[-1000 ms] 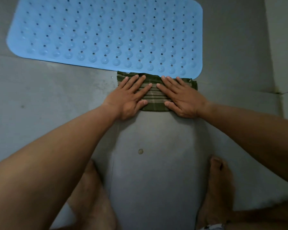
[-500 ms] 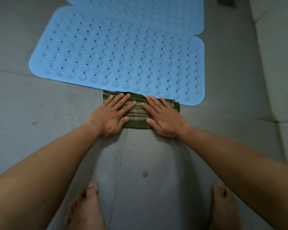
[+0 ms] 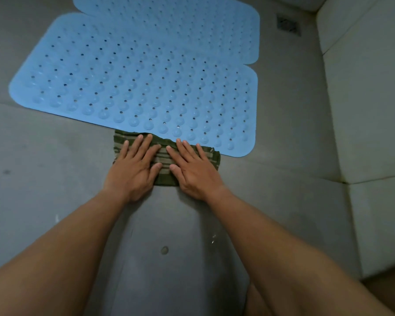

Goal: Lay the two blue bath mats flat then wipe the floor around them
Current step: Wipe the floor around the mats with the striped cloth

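Head camera view, looking down at a grey floor [image 3: 43, 179] where a person crouches with both bare arms stretched forward. Two blue bath mats already lie flat: the near mat [image 3: 135, 87] fills the middle of the view, and the far mat [image 3: 169, 19] lies just beyond it, their edges touching or slightly overlapping. A folded green striped cloth [image 3: 164, 160] sits on the floor against the near mat's front edge, its far edge touching or just lapping the mat. The left hand [image 3: 132, 169] and right hand [image 3: 194, 172] press flat on the cloth side by side, palms down; the fingers [image 3: 144, 147] are spread and extended, not pinching anything. A small drain cover [image 3: 287, 25] sits beyond the near mat's right side, near a pale tiled wall [image 3: 369, 110]. Judging by this, the laying step is done and wiping is under way along the near mat's front edge. The next move likely calls for sliding the cloth sideways along that edge, pressing down without pushing the mat out of place.
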Demonstrator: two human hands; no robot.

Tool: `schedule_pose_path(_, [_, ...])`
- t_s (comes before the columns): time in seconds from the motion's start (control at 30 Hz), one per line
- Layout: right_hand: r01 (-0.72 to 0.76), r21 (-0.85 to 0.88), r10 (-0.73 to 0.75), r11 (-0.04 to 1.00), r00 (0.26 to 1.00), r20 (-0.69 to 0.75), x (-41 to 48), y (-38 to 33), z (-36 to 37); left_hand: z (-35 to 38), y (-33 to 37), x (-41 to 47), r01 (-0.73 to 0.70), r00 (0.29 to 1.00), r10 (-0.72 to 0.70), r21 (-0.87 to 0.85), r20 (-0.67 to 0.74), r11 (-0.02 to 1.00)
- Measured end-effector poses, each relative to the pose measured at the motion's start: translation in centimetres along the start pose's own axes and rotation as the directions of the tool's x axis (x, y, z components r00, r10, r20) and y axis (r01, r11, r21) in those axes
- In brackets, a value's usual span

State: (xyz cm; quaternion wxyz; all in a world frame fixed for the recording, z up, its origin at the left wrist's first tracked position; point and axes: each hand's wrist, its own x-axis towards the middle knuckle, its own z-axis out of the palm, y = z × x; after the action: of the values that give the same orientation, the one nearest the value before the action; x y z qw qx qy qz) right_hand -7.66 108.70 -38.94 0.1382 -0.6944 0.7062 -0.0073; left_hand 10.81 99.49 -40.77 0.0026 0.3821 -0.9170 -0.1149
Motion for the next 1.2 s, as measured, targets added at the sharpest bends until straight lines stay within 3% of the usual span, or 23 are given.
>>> schedule_pose_path(0.33, [-0.057, -0.033, 0.056, 0.998, 0.998, -0.01, 0.0, -0.7, 0.5, -0.8, 1.3, -0.8, 0.166, 0.984, -0.166, 0.0, 0.069, 0.986])
schedule_pose_path(0.77, [-0.077, -0.037, 0.078, 0.996, 0.997, 0.023, 3.2, -6.1, 0.4, -3.0, -5.3, -1.1, 0.133, 0.975, -0.131, 0.004, 0.177, 0.991])
schedule_pose_path(0.93, [0.047, 0.005, -0.047, 0.999, 0.999, 0.027, 5.3, -8.1, 0.5, -3.8, -8.8, -2.0, 0.148, 0.978, -0.149, 0.022, 0.145, 0.989])
schedule_pose_path(1.2, [0.258, -0.102, -0.252, 0.961, 0.965, 0.072, 7.6, -8.6, -1.1, -4.5, -12.3, -2.7, 0.139, 0.982, -0.142, 0.034, 0.121, 0.99])
